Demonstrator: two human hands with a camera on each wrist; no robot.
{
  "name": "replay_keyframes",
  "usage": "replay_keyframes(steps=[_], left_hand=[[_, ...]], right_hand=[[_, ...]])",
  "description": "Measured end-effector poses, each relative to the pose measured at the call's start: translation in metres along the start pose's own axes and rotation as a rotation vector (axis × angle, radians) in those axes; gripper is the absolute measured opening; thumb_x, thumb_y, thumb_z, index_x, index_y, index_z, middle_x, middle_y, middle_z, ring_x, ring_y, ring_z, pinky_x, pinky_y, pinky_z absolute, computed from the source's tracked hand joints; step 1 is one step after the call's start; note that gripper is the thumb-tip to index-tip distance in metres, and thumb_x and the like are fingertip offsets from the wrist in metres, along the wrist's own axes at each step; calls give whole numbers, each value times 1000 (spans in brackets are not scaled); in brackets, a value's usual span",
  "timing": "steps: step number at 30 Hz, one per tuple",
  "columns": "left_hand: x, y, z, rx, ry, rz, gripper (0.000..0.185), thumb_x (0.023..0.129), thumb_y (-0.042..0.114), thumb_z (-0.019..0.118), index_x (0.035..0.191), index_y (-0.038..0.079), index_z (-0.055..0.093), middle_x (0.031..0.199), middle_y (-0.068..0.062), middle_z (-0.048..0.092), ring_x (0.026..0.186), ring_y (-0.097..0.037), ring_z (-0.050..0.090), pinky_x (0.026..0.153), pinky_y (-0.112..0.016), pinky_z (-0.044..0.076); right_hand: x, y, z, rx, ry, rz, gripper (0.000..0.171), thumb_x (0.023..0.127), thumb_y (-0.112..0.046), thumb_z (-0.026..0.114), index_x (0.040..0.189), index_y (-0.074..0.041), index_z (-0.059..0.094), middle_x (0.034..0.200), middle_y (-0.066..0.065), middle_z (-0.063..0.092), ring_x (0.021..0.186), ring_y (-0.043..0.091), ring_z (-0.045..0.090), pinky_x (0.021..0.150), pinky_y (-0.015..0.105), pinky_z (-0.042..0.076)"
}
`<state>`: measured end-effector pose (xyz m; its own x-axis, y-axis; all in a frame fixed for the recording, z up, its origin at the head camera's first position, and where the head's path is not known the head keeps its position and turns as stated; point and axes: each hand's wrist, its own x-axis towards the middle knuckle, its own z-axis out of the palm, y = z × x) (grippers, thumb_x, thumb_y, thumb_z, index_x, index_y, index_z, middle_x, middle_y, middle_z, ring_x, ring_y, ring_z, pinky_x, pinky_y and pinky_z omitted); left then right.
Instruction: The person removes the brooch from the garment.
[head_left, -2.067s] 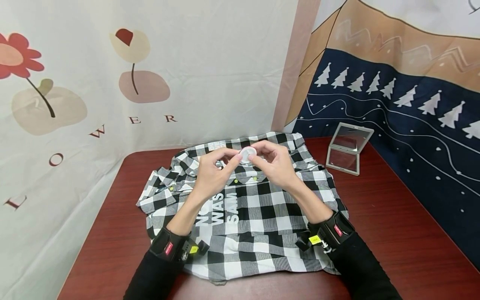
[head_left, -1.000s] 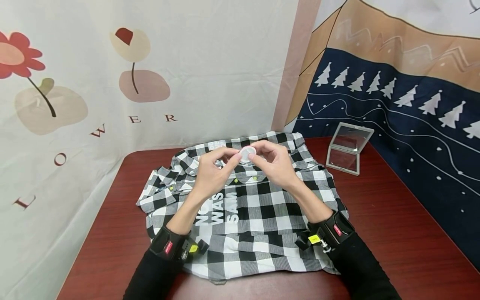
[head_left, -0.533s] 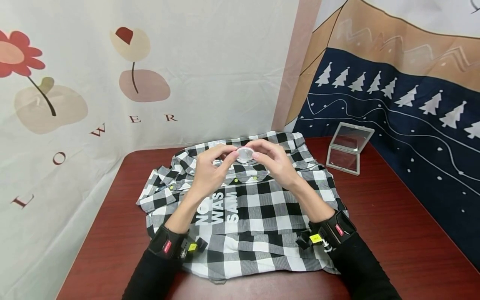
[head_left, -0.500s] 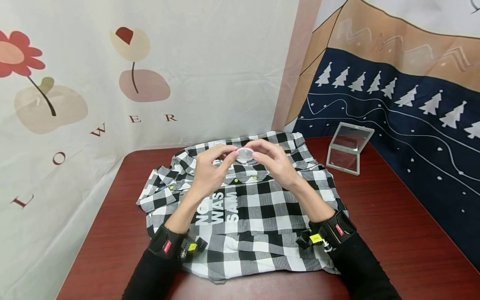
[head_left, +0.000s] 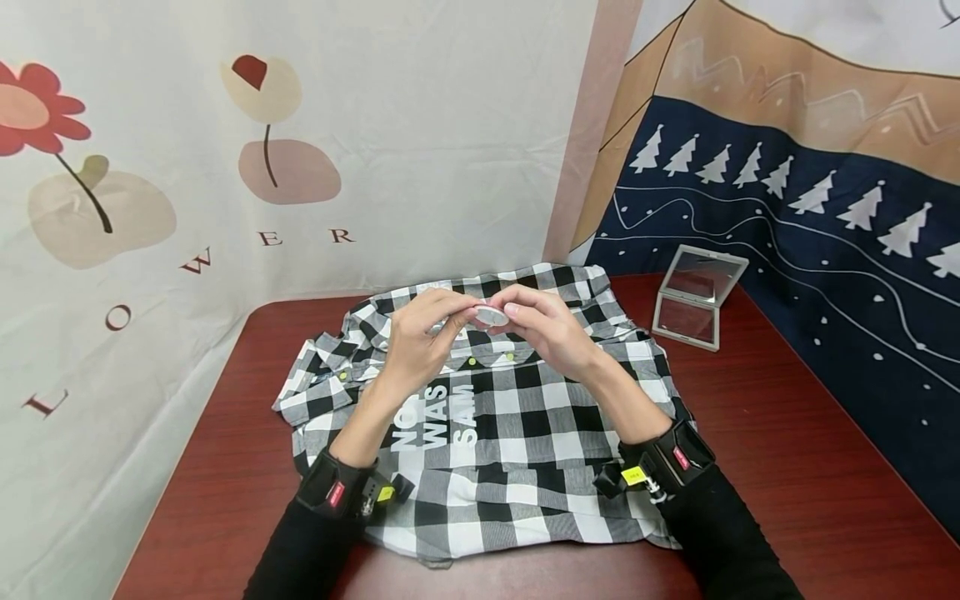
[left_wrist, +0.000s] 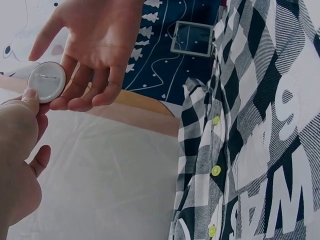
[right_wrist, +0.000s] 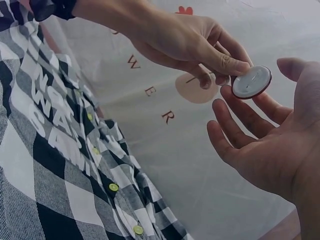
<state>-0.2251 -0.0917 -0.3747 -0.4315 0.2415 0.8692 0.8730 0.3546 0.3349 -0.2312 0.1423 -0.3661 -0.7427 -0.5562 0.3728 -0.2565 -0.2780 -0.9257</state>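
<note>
A round pin-back badge (head_left: 491,316) with a white back and dark red rim hangs above the collar of a black-and-white checked shirt (head_left: 510,433). My left hand (head_left: 420,342) pinches the badge's edge between thumb and fingers. My right hand (head_left: 543,329) is loosely spread, its fingertips lying under the badge and its thumb just beside the rim. The left wrist view shows the badge (left_wrist: 46,82) with its pin bar, and the right hand (left_wrist: 100,45) behind it. In the right wrist view the badge (right_wrist: 252,82) sits between the left hand (right_wrist: 185,40) and the right palm (right_wrist: 270,155).
The shirt, printed with "WAS SAM" and fitted with yellow-green buttons (left_wrist: 216,170), lies flat on a dark red-brown table (head_left: 787,450). A folding mirror (head_left: 697,296) stands open at the back right. Printed cloth hangs behind the table and along its right side.
The badge has tipped from facing me to nearly flat. Both hands have sunk a little toward the collar, and the right fingers have slid under the badge.
</note>
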Motion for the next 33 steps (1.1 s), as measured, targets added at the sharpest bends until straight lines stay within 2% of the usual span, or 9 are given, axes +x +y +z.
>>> replay_keyframes(steps=[8, 18, 24, 30, 33], left_hand=[[-3, -2, 1, -3, -23, 2, 15, 97, -1, 84, 111, 0, 87, 103, -15, 86, 92, -29, 80, 85, -39, 66], [-4, -5, 1, -20, -43, 3, 19, 95, -4, 84, 113, 1, 88, 105, -15, 87, 95, -31, 81, 87, -41, 66], [-2, -5, -3, -7, -105, -32, 27, 99, -1, 83, 125, -1, 84, 110, -15, 87, 99, -31, 82, 91, -44, 66], [0, -7, -8, -10, -149, -78, 41, 101, 2, 82, 141, -1, 75, 118, -18, 86, 112, -35, 82, 105, -49, 66], [-1, -8, -11, -12, -173, -118, 46, 101, 5, 82, 146, 0, 73, 125, -19, 84, 120, -37, 81, 113, -52, 63]], right_hand=[[-1, 4, -2, -40, 25, 34, 23, 111, -4, 53, 119, -8, 74, 120, -1, 78, 108, 17, 75, 104, 29, 64], [-1, 8, -5, -70, 31, 41, 21, 111, -2, 55, 122, -1, 73, 121, -2, 78, 111, 16, 73, 104, 29, 63], [0, 8, -5, -96, 58, 60, 22, 111, -3, 55, 124, 3, 72, 120, -3, 78, 108, 13, 74, 101, 28, 64], [2, 9, -6, -117, 91, 64, 21, 112, -5, 57, 122, -5, 75, 121, -5, 78, 113, 14, 73, 105, 29, 63], [2, 10, -5, -108, 107, 55, 21, 112, -4, 57, 121, -5, 76, 119, -5, 78, 112, 16, 73, 104, 28, 62]])
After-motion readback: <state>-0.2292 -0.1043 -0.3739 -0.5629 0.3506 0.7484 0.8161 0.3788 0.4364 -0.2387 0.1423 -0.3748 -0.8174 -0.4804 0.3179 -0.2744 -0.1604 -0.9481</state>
